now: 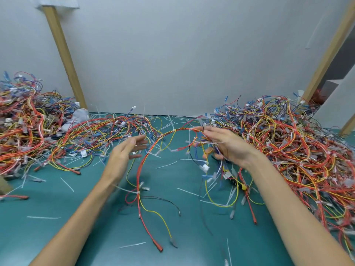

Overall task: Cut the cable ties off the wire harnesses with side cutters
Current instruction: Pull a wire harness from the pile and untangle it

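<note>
Your right hand (228, 148) is curling its fingers round one end of a wire harness (182, 129), gripping a bunch of thin red, orange, yellow and blue leads. From that grip the harness is arching up and leftward, then dropping past your left hand (124, 154). That hand is hovering just beside the arc with fingers straight and spread, holding nothing, and it is blurred. White plastic cable ties (138, 192) are cinching the bundle at intervals, their stiff tails sticking out. The loose ends are trailing onto the smooth teal mat (76, 208), ending in red sleeves and clear connectors. A left pile (23, 131) and a right pile (297, 150) of similar tangled harnesses are lying on the mat, and clipped white tie strips (167, 165) are littering it.
</note>
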